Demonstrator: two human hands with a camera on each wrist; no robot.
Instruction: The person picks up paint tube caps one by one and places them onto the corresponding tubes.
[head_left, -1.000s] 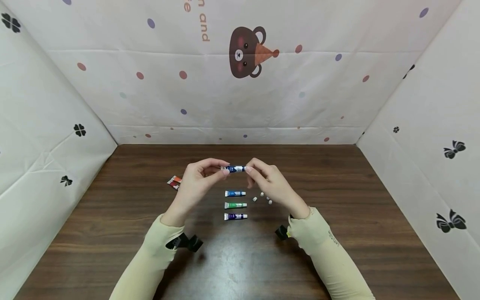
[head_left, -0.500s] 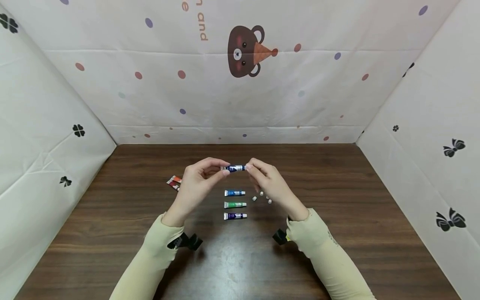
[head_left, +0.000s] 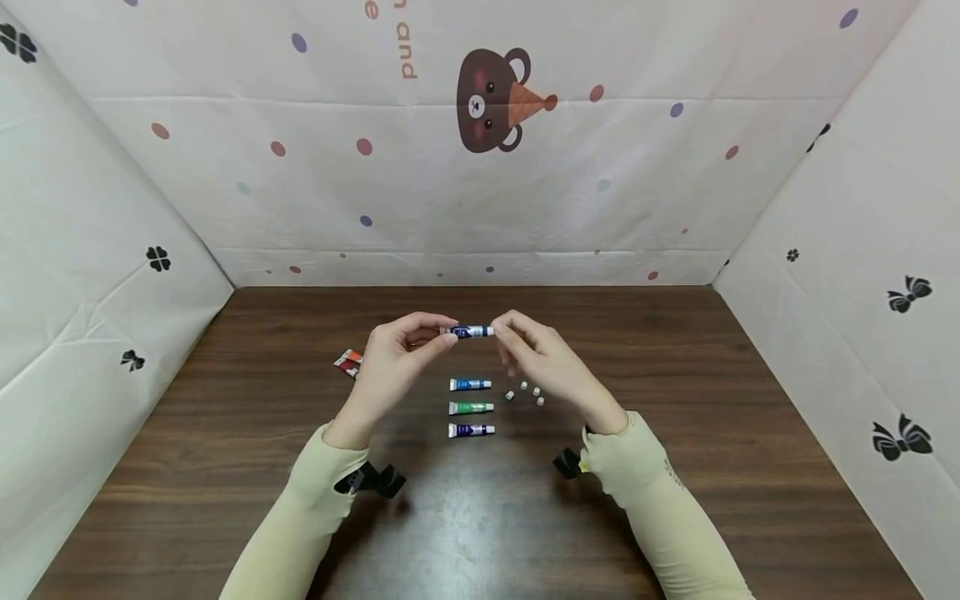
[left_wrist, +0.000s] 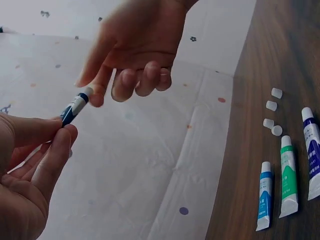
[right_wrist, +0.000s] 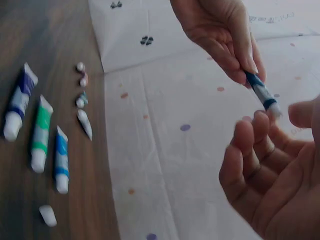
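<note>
My left hand [head_left: 390,371] pinches a dark blue paint tube [head_left: 471,332] by its flat end, holding it level above the table. My right hand [head_left: 551,367] is at the tube's white cap [left_wrist: 89,91]. Its thumb and forefinger lie around the cap, and in the right wrist view the thumb stands slightly apart from it. The other right fingers are loosely bent. Below lie a blue paint tube [head_left: 470,385], a green paint tube [head_left: 471,408] and a purple paint tube [head_left: 471,431], side by side. Several small white caps [head_left: 524,386] are scattered to their right.
A red paint tube [head_left: 347,367] and an orange one [head_left: 354,357] show partly behind my left hand. More small tube ends [right_wrist: 81,100] appear in the right wrist view. White patterned sheets [head_left: 600,192] wall the wooden table [head_left: 675,400] at the back and sides.
The right thumb and forefinger have loosened a little at the cap, and more of it shows. The held tube has moved slightly up. The tubes on the table have not moved.
</note>
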